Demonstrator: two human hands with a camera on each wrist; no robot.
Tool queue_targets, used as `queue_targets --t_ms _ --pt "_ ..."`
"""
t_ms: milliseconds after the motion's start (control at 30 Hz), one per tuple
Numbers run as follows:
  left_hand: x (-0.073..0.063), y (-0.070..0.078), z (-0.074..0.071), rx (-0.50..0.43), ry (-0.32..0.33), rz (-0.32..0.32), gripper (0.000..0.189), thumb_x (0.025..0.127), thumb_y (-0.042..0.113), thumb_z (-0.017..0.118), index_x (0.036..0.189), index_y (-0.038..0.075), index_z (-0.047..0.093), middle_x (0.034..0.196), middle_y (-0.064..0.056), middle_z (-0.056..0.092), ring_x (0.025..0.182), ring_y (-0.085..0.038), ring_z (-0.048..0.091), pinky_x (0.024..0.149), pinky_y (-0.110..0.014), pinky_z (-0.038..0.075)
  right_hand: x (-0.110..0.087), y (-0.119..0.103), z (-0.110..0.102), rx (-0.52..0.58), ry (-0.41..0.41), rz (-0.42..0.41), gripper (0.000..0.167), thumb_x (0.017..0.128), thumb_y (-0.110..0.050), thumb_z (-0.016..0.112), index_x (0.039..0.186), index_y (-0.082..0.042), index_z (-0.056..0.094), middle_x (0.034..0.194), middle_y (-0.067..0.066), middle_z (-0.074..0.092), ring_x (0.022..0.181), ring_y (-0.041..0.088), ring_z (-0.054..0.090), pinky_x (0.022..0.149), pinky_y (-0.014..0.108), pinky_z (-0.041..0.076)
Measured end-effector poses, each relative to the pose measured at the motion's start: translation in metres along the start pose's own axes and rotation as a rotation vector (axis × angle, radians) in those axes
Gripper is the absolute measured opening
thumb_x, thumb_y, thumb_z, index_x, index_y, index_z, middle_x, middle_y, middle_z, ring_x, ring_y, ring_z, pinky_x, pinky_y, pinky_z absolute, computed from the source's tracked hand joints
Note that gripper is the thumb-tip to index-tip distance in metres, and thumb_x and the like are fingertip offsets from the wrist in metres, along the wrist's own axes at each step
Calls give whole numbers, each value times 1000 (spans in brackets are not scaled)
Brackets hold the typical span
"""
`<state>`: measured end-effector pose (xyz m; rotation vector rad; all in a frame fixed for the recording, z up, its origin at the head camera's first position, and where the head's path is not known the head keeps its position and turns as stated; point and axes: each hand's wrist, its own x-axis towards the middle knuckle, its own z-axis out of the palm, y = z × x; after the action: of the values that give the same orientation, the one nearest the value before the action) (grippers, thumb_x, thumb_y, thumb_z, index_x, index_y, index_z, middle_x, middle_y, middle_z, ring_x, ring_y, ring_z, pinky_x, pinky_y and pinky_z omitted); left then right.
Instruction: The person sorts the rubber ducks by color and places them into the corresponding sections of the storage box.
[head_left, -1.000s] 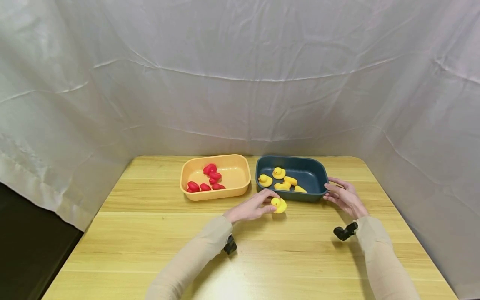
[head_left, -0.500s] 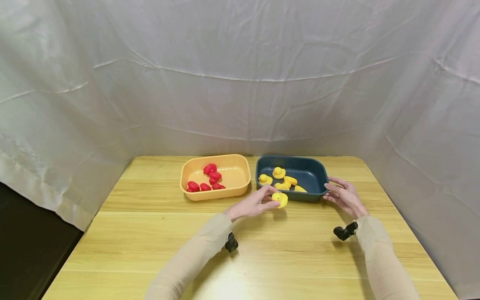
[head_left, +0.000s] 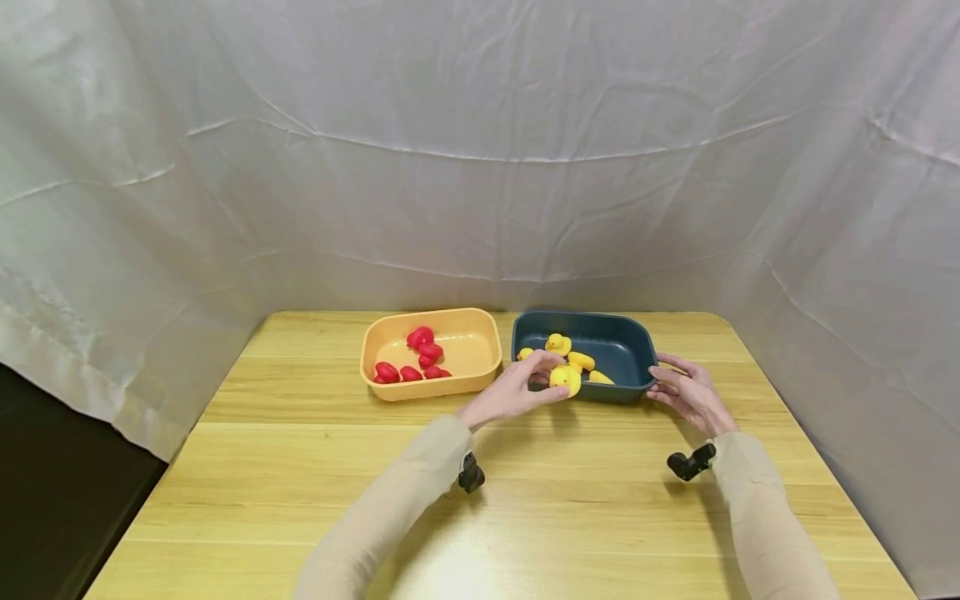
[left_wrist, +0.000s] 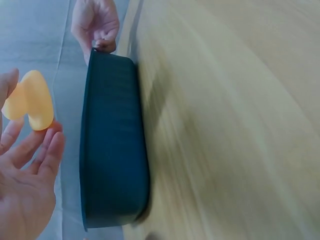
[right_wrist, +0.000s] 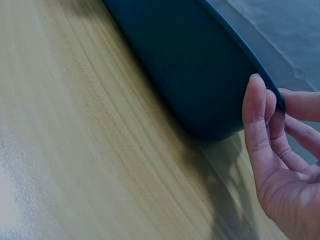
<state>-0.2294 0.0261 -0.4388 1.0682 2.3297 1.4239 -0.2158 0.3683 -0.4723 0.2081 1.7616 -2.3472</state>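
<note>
My left hand (head_left: 513, 393) pinches a yellow rubber duck (head_left: 567, 380) between thumb and fingers, at the front rim of a dark blue bin (head_left: 628, 350). In the left wrist view the duck (left_wrist: 37, 100) is above the level of the bin's rim. Several other yellow ducks lie inside the bin, mostly toward its left half; the left hand partly hides some of them. My right hand (head_left: 692, 397) holds the bin's right front corner. Seen from the right wrist, the thumb (right_wrist: 256, 107) presses on the outer wall, with the other fingers round the corner at the rim.
To the left of the blue bin stands an orange bin (head_left: 474, 357) with several red rubber ducks (head_left: 431, 352) in it. Both bins stand near the back edge of the wooden table (head_left: 570, 517). A pale grey curtain (head_left: 480, 167) hangs behind and at the sides.
The left hand has carried the yellow duck forward and slightly right, from over the table in front to the blue bin's front rim. The right hand and both bins look the same.
</note>
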Motion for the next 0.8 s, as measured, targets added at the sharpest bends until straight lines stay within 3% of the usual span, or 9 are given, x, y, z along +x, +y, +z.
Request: queue_targets --t_ms 167,300,433,500,633,800 --pt "10 5 -1 70 52 -11 57 92 31 75 140 8 54 133 -6 64 113 -18 62 106 -34 53 -1 -1 0 13 -2 -2 46 100 -4 59 142 -4 40 84 -1 68 69 11 66 69 25 63" --pt "17 9 1 90 83 -12 57 91 34 75 139 11 57 128 -6 67 111 -18 64 103 -37 55 -1 -2 -1 11 -2 -1 47 100 -4 59 143 -4 39 85 -1 68 69 11 66 69 25 63" --pt "24 13 2 99 100 -14 56 90 35 76 139 13 58 128 -6 68 111 -19 65 99 -30 56 -1 -1 -1 -1 1 2 43 100 -5 59 140 -7 43 87 -1 68 69 11 66 70 25 63" --pt "29 15 3 92 109 -8 55 91 33 76 138 11 58 129 -7 67 110 -20 66 99 -29 56 0 0 -2 -3 -1 6 39 101 -5 58 137 -9 45 87 -1 68 69 11 67 70 25 63" --pt "36 18 5 71 122 -18 55 91 32 75 138 9 58 129 -8 64 111 -21 65 102 -37 56 1 0 -1 -2 6 7 37 100 -5 59 135 -10 48 86 -1 68 69 11 67 70 25 64" --pt "45 20 8 41 119 -58 56 93 32 73 141 8 57 130 -9 59 116 -22 63 104 -39 56 2 0 -1 -3 9 11 44 100 -5 59 141 -7 41 86 -1 67 69 11 66 70 25 63"
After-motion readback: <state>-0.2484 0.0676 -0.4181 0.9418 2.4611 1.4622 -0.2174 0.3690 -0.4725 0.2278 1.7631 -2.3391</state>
